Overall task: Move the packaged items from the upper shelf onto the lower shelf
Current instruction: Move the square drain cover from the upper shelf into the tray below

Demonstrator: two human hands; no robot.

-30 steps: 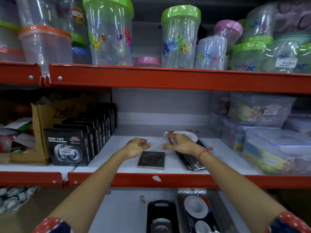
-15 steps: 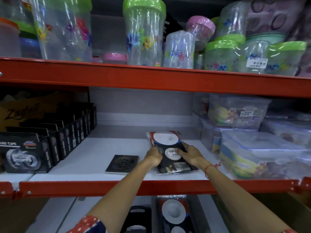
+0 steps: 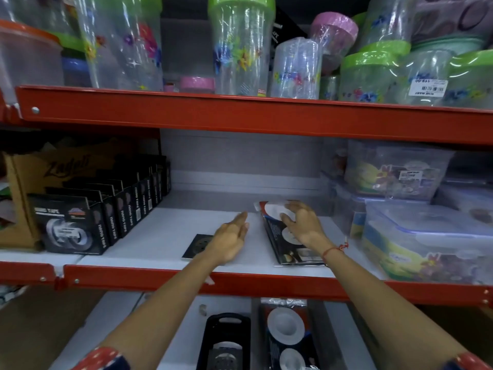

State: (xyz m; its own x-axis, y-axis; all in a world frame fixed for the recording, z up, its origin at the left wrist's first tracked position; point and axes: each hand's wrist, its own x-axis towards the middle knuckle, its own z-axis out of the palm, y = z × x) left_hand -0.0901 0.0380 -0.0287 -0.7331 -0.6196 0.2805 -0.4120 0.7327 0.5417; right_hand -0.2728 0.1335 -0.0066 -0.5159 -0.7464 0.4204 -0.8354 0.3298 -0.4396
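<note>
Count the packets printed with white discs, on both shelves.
2. One packet lies flat on the upper shelf under the right hand; another packet lies on the lower shelf directly below. More may be stacked underneath, hidden.

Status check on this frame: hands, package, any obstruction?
Left hand open, flat, touching nothing. Right hand open, fingers spread on the packaged item, not gripping. Package flat on upper shelf. Square drain cover lies beside it, not blocking.

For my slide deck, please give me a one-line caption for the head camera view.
Right hand rests on a packaged item on the middle shelf; left hand hovers open beside it.
</note>
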